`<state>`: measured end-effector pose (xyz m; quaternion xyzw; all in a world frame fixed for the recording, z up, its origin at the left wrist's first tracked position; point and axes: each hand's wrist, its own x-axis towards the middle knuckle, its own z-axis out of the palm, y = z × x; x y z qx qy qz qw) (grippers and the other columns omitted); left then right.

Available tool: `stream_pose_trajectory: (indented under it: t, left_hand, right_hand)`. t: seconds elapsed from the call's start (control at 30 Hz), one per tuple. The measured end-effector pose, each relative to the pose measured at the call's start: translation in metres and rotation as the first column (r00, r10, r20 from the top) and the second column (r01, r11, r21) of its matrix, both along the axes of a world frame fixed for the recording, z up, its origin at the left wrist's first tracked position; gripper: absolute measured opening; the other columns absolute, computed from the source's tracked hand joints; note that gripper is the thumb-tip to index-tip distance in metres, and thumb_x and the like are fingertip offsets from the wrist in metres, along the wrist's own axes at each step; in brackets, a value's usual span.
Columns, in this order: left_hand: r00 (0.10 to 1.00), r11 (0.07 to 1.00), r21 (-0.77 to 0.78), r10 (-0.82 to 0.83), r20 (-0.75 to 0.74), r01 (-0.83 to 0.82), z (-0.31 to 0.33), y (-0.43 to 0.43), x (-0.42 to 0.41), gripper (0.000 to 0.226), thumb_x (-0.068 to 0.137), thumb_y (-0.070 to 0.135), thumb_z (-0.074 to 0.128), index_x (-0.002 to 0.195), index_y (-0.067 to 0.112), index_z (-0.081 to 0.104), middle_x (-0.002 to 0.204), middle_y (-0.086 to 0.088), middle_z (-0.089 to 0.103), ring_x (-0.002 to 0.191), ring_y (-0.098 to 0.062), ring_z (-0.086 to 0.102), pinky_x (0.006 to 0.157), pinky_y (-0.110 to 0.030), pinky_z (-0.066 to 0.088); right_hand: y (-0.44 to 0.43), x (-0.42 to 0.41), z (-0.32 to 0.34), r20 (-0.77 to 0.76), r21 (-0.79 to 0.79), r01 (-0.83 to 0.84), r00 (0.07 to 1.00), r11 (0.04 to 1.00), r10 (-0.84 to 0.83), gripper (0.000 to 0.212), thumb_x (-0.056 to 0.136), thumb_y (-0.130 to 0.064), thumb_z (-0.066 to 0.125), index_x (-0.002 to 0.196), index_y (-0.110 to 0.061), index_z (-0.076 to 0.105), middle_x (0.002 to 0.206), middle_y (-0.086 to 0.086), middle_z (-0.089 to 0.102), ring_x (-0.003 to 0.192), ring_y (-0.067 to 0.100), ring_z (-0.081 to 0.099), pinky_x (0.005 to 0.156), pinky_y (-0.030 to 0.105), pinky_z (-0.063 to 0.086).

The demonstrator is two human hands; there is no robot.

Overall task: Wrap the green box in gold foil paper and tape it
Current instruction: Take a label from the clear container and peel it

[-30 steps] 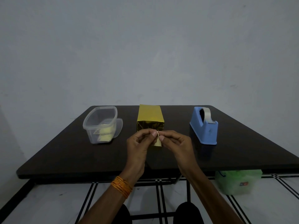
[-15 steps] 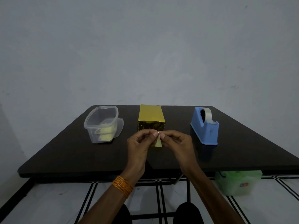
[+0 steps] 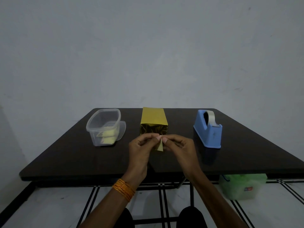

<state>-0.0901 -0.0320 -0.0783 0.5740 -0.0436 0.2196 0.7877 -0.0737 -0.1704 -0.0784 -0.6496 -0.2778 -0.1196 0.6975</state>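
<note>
The box [image 3: 153,118], covered in gold foil paper, lies lengthwise at the middle of the dark table [image 3: 74,155]. Its near end shows creased foil folds. A pointed foil flap [image 3: 159,146] hangs from that end toward me. My left hand [image 3: 142,149] and my right hand [image 3: 178,148] meet just in front of the box, fingertips together, both pinching the top of the flap. An orange bangle sits on my left wrist. No green of the box shows.
A clear plastic tub [image 3: 105,126] with yellowish pieces inside stands left of the box, its lid leaning beside it. A blue tape dispenser [image 3: 208,129] with a tape roll stands at the right. A green plastic bag [image 3: 241,186] lies on the floor under the table's right side.
Both hands have stayed at the flap, with only a slight shift of the fingertips. The box, tub and dispenser have not moved.
</note>
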Motion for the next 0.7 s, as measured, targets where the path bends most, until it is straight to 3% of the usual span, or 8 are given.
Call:
stream_pose_trajectory:
  t: [0.3, 0.7]
  left_hand:
    - [0.999, 0.998, 0.053, 0.020, 0.040, -0.022, 0.0017, 0.0012, -0.0014, 0.010, 0.081, 0.000, 0.073, 0.090, 0.002, 0.075, 0.091, -0.011, 0.075, 0.088, -0.017, 0.071, 0.075, -0.023, 0.056]
    - [0.996, 0.993, 0.113, 0.019, 0.086, -0.028, 0.0005, 0.0006, -0.0031, 0.013, 0.081, -0.001, 0.074, 0.094, 0.000, 0.075, 0.093, -0.010, 0.076, 0.093, -0.021, 0.071, 0.077, -0.022, 0.056]
  right_hand:
    - [0.0002, 0.0020, 0.0035, -0.058, 0.050, -0.009, 0.998, 0.999, 0.012, 0.015, 0.094, -0.006, 0.061, 0.100, 0.001, 0.073, 0.095, 0.012, 0.076, 0.092, 0.023, 0.073, 0.078, 0.027, 0.058]
    - [0.0019, 0.0038, 0.0070, -0.135, 0.102, 0.026, 0.991, 0.994, -0.012, 0.010, 0.091, -0.004, 0.065, 0.093, 0.001, 0.074, 0.088, 0.013, 0.076, 0.085, 0.024, 0.074, 0.073, 0.026, 0.060]
